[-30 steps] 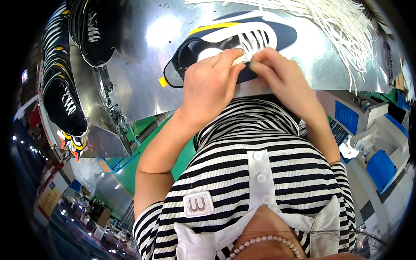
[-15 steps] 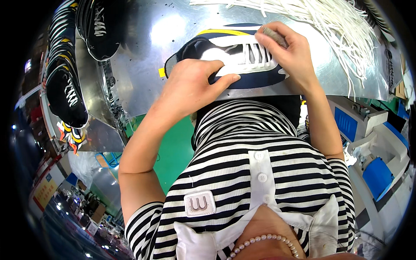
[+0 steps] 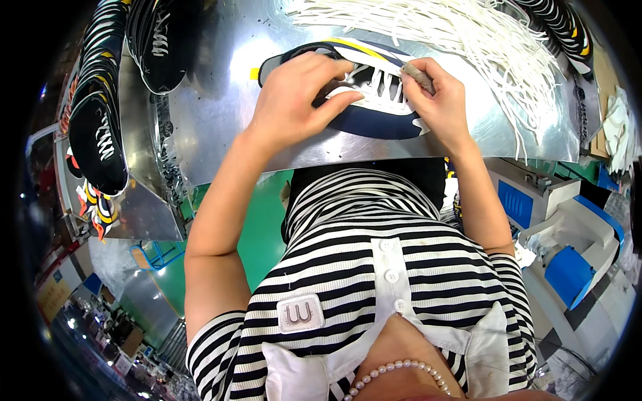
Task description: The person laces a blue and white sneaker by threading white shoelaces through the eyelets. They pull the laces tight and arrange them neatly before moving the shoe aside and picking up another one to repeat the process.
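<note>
A navy, white and yellow shoe (image 3: 378, 124) lies on the metal worktop near its front edge, heel to the left and toe to the right. White shoelace (image 3: 382, 85) crosses part of its throat. My left hand (image 3: 294, 97) straddles the shoe opening, bent fingers at the far side and thumb on the near white edge, gripping it. Toward the toe, my right hand (image 3: 436, 100) is closed in a pinch at the lowest eyelets, on the lace as far as I can see. Tan tape wraps its index finger. The pinched lace itself is mostly hidden by the fingertips.
A large heap of white laces (image 3: 515, 73) spreads across the back right of the metal worktop (image 3: 221, 127). Dark shoes (image 3: 100, 140) stand in a row at the left, with another black shoe (image 3: 160, 53) beside them. A grey and blue machine (image 3: 568, 254) stands at the lower right.
My left fingers have shifted from the near edge across to the far side of the opening. My right hand is slightly lower and further left. The shoe has turned a little, toe toward me.
</note>
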Available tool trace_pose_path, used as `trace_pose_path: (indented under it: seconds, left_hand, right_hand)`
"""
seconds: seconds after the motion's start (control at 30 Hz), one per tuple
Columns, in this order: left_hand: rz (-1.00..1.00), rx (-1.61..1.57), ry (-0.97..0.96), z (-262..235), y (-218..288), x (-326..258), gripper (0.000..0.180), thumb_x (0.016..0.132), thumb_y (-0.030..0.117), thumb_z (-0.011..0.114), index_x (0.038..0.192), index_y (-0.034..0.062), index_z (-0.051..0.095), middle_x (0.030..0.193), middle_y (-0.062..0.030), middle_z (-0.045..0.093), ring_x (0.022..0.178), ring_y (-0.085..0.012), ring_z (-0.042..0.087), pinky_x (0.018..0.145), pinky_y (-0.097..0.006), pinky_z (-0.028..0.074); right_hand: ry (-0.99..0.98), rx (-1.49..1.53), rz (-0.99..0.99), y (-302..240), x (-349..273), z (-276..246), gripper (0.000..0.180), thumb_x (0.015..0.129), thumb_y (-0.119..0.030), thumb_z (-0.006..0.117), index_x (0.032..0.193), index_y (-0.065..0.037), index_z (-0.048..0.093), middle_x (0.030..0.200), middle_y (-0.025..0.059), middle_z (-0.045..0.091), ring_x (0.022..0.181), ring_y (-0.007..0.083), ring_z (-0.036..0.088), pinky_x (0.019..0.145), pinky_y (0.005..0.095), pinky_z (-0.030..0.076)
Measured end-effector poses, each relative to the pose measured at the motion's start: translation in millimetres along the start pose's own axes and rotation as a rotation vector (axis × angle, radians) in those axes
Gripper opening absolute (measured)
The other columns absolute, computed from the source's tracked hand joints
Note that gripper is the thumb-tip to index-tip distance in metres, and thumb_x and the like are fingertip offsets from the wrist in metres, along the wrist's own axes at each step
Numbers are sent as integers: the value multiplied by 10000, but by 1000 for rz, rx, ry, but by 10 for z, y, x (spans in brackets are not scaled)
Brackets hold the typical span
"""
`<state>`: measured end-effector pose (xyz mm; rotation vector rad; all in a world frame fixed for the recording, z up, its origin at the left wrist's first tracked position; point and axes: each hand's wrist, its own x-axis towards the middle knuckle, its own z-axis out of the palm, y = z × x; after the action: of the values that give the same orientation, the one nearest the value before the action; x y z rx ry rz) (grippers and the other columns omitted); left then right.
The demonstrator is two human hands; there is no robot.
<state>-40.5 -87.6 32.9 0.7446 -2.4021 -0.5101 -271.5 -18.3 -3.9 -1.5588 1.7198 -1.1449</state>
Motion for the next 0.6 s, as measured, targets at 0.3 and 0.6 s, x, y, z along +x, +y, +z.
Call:
trace_pose_path:
  seconds: [0.3, 0.6]
  left_hand:
    - [-971, -1061, 498, 451, 623, -911, 614, 917, 33, 653, 1415, -33, 302, 1372, -171, 442, 1218, -248, 515, 1008, -350, 457]
    - [-786, -2121, 461, 373, 309, -488, 377, 907, 234, 691, 1222, 49, 595, 1155, -66, 669, 1081, -221, 633, 940, -389, 518]
  right_hand:
    - [87, 277, 98, 76, 42, 38, 218, 893, -155, 709, 1031, 2, 646, 852, 25, 688, 759, 59, 585, 689, 218, 475]
    - [-3, 305, 108, -138, 85, -21, 145, 900, -124, 682, 963, 0, 640, 825, 9, 646, 699, 89, 549, 642, 244, 454]
